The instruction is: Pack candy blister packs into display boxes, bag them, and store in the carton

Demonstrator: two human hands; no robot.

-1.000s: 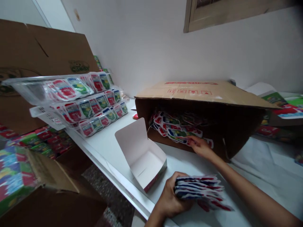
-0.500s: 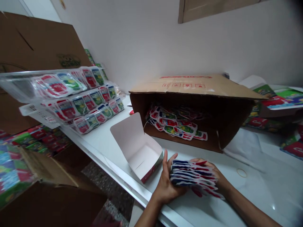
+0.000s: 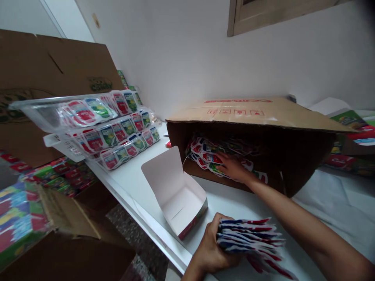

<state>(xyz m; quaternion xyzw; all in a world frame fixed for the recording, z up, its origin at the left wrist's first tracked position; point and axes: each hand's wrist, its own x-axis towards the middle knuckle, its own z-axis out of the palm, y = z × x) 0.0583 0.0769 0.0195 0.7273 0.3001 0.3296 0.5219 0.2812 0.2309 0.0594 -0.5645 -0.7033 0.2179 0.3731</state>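
My left hand [image 3: 211, 246] grips a stack of flat red, white and blue sachets [image 3: 252, 239] standing on edge on the white table [image 3: 131, 183], near its front edge. My right hand [image 3: 233, 167] reaches into a brown cardboard box [image 3: 295, 156] lying on its side. Its fingers rest on a heap of loose sachets [image 3: 208, 152] inside the box. Whether those fingers are closed on a sachet I cannot tell. A small open white carton [image 3: 175, 193] with its lid raised stands just left of both hands.
Clear plastic trays [image 3: 88, 125] filled with sachets are stacked at the left of the table. Large brown boxes [image 3: 55, 74] stand behind them. Colourful printed cartons [image 3: 17, 218] lie lower left and more at the far right [image 3: 351, 121]. A white wall runs behind.
My right hand has left the stack and gone back into the cardboard box onto the loose sachets. My left hand alone now keeps the stack on the table.
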